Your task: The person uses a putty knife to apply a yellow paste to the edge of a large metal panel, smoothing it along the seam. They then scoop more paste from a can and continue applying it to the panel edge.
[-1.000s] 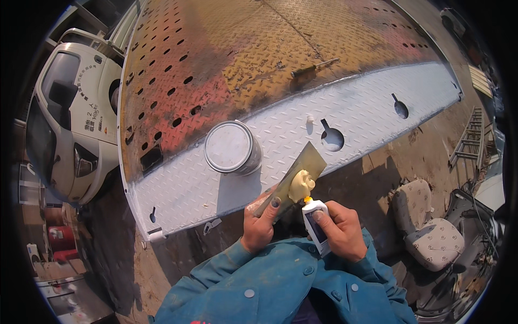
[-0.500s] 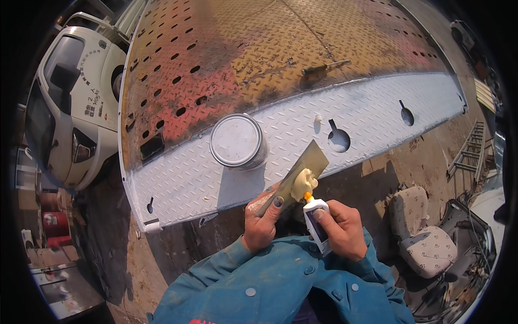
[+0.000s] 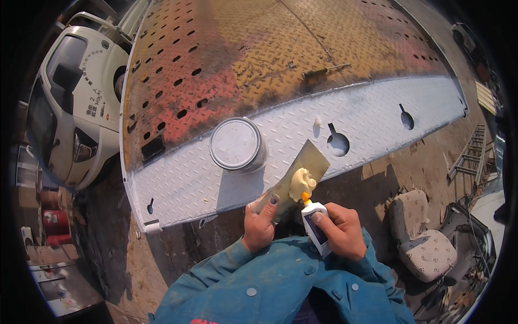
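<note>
My left hand [image 3: 260,224] is closed round the lower end of a thin, olive-coloured putty spreader [image 3: 315,159], thumb on top. A lump of cream-coloured putty [image 3: 302,182] sits on the spreader's face. In my right hand [image 3: 344,229] is a white squeeze tube [image 3: 316,225] with a dark label, my thumb pressing on its side. Its nozzle points up at the putty's lower edge, where a bright orange-yellow blob [image 3: 306,197] shows; I cannot tell nozzle from paste there. Beyond my left hand, a round lidded can [image 3: 236,143] stands on the white-painted metal strip [image 3: 286,124].
A small white cap [image 3: 318,122] lies on the strip near a keyhole-shaped cutout. A screwdriver [image 3: 325,71] rests on the rusty yellow-red tread plate [image 3: 280,48]. A white truck [image 3: 81,97] stands left; a ladder [image 3: 470,154] and patterned seat [image 3: 426,237] are right.
The spreader has turned slightly, showing more of its face and the putty. The tube has shifted a little left, its nozzle end still at the putty.
</note>
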`<state>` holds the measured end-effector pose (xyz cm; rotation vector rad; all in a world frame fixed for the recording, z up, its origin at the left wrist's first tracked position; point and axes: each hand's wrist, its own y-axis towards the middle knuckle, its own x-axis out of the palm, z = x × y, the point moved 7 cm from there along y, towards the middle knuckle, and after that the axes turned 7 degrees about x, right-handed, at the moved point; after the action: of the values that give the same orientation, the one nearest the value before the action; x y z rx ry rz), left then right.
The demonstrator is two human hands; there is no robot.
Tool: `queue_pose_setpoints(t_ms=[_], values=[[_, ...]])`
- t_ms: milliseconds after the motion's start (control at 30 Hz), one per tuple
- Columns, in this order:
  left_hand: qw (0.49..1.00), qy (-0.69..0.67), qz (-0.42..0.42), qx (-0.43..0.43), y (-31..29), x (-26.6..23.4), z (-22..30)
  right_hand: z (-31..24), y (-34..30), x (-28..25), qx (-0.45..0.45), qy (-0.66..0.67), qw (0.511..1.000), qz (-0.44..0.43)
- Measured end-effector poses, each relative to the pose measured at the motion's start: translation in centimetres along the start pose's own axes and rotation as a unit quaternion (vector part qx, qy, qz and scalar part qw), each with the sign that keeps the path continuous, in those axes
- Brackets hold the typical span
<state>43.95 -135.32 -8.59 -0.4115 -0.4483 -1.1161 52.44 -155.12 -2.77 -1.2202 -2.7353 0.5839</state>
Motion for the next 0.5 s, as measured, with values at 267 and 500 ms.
queue_pose_setpoints(t_ms=[267, 500], values=[[0.975, -0.193, 0.107, -0.024, 0.6, -0.6, -0.4, 2.0, 4.4, -3.5, -0.044, 0.12, 0.987, 0.101], [0.977, -0.195, 0.068, -0.057, 2.1, -1.5, 0.7, 8.6, 19.5, -3.9, -0.056, 0.086, 0.982, 0.158]])
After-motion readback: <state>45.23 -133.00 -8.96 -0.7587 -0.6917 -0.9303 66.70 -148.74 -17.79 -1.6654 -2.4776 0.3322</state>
